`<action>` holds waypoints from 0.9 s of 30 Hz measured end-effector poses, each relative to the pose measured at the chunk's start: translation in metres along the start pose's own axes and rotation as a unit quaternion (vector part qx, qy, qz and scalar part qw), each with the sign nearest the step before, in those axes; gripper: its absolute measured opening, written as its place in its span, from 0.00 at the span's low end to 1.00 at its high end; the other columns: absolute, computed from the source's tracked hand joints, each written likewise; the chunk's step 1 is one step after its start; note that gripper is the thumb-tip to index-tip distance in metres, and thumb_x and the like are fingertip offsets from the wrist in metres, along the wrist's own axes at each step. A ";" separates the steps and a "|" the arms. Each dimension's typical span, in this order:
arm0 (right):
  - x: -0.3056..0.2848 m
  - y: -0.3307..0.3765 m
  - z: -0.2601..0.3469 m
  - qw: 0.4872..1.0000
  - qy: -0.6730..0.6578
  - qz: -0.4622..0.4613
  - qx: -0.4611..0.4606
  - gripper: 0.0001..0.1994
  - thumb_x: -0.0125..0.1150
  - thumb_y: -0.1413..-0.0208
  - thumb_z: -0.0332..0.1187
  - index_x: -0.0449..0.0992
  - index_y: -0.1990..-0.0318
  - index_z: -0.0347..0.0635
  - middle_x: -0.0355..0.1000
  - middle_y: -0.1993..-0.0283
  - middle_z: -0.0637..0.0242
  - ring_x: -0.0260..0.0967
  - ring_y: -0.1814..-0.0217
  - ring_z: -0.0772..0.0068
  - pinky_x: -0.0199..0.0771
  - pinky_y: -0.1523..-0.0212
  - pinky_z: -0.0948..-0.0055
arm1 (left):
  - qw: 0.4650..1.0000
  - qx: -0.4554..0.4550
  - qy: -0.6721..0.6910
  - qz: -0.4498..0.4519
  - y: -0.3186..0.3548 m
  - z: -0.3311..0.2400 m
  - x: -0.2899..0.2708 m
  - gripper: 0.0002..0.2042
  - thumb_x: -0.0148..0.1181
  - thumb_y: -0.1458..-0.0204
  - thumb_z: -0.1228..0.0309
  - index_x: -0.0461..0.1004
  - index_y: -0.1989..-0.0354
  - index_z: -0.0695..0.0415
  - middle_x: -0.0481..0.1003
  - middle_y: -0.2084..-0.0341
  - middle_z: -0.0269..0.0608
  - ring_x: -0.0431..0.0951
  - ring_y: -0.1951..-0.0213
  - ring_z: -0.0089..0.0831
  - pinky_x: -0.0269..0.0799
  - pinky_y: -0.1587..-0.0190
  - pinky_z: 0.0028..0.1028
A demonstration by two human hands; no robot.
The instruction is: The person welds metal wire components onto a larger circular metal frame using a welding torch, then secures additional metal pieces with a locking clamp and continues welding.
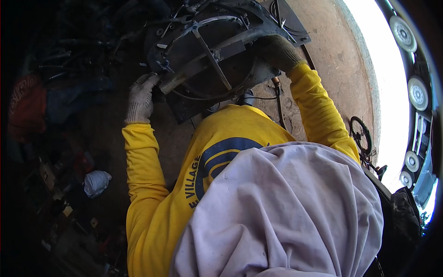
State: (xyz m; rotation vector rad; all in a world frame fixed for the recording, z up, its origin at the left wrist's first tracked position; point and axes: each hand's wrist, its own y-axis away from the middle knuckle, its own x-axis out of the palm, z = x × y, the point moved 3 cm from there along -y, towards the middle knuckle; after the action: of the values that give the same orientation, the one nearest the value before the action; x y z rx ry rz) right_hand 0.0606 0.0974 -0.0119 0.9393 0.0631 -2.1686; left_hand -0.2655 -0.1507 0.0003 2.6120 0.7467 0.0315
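Note:
My left hand (pixel 142 94), in a pale knit glove, is at the left side of a dark metal worktop. Its fingers curl in near the end of a metal tube (pixel 191 69); what they hold is hidden. The tube slants up to the right across the worktop. At its far right part is my right hand (pixel 282 51), in a darker, shadowed glove, its fingers lost in the dark. A narrow flat bar (pixel 211 59) crosses the tube, and a curved metal strip (pixel 217 19) arches behind it. An open-end wrench (pixel 181 20) lies at the far left.
Thin rods (pixel 285 28) lie on the worktop's far right corner. A cable (pixel 279 108) hangs below it. Dark metal scrap (pixel 60 55) fills the far left, with a red cloth (pixel 27 108) and a white bundle (pixel 97 183) nearer. A bicycle (pixel 361 135) stands at the right.

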 end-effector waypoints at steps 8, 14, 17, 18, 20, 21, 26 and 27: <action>0.005 0.000 0.014 0.996 0.081 -0.028 -0.037 0.16 0.59 0.41 0.41 0.82 0.54 0.40 0.80 0.60 0.53 0.77 0.62 0.56 0.76 0.57 0.62 | 0.978 -0.017 -0.206 0.006 -0.004 -0.045 0.011 0.15 0.58 0.45 0.65 0.80 0.57 0.64 0.79 0.58 0.50 0.78 0.54 0.38 0.67 0.46 0.29; 0.004 0.005 0.016 0.986 0.159 -0.037 -0.034 0.14 0.58 0.42 0.42 0.82 0.57 0.44 0.79 0.60 0.52 0.76 0.57 0.49 0.76 0.56 0.59 | 0.937 -0.017 -0.348 0.039 -0.015 -0.068 0.020 0.16 0.58 0.45 0.63 0.80 0.58 0.65 0.80 0.62 0.44 0.78 0.59 0.33 0.69 0.53 0.29; 0.010 0.003 0.012 0.982 0.178 -0.035 -0.059 0.13 0.57 0.42 0.41 0.82 0.58 0.44 0.78 0.59 0.52 0.76 0.56 0.49 0.76 0.55 0.59 | 0.937 -0.051 -0.338 0.079 -0.025 -0.064 0.014 0.15 0.59 0.45 0.64 0.80 0.59 0.63 0.80 0.66 0.43 0.78 0.65 0.29 0.72 0.61 0.27; 0.010 0.003 0.013 0.982 0.177 -0.034 -0.059 0.13 0.57 0.42 0.41 0.82 0.58 0.44 0.78 0.59 0.52 0.76 0.56 0.49 0.76 0.55 0.59 | 0.936 -0.052 -0.338 0.079 -0.029 -0.063 0.013 0.15 0.59 0.45 0.64 0.80 0.59 0.63 0.80 0.66 0.43 0.78 0.65 0.29 0.72 0.61 0.27; 0.009 0.005 0.016 0.986 0.158 -0.031 -0.046 0.16 0.53 0.41 0.43 0.82 0.57 0.42 0.78 0.58 0.50 0.76 0.56 0.45 0.77 0.55 0.55 | 0.925 -0.046 -0.360 0.110 -0.034 -0.064 0.013 0.15 0.59 0.45 0.63 0.80 0.59 0.63 0.80 0.68 0.42 0.77 0.73 0.27 0.72 0.70 0.26; 0.011 0.005 0.017 0.986 0.156 -0.031 -0.046 0.16 0.53 0.41 0.43 0.82 0.57 0.42 0.78 0.58 0.50 0.76 0.56 0.45 0.77 0.55 0.55 | 0.925 -0.046 -0.361 0.110 -0.035 -0.065 0.012 0.15 0.59 0.45 0.63 0.80 0.59 0.63 0.80 0.68 0.42 0.77 0.73 0.27 0.72 0.70 0.26; 0.014 0.016 0.024 0.986 0.156 -0.052 -0.025 0.19 0.50 0.38 0.44 0.81 0.54 0.41 0.78 0.56 0.48 0.75 0.53 0.44 0.75 0.52 0.53 | 0.922 -0.065 -0.362 0.119 -0.029 -0.071 0.017 0.16 0.59 0.45 0.62 0.80 0.58 0.63 0.79 0.69 0.43 0.75 0.78 0.26 0.72 0.74 0.25; 0.014 0.020 0.027 0.986 0.155 -0.055 -0.021 0.19 0.50 0.38 0.44 0.81 0.54 0.41 0.78 0.56 0.48 0.75 0.53 0.44 0.75 0.52 0.53 | 0.921 -0.064 -0.364 0.123 -0.030 -0.068 0.017 0.16 0.59 0.45 0.62 0.80 0.58 0.63 0.79 0.69 0.43 0.75 0.78 0.26 0.72 0.74 0.25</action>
State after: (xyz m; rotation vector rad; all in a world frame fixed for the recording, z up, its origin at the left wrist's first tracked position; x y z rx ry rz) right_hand 0.0513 0.0654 0.0034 1.2671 0.3155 -2.0922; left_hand -0.2755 -0.0924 0.0489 2.3019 0.1407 -0.7470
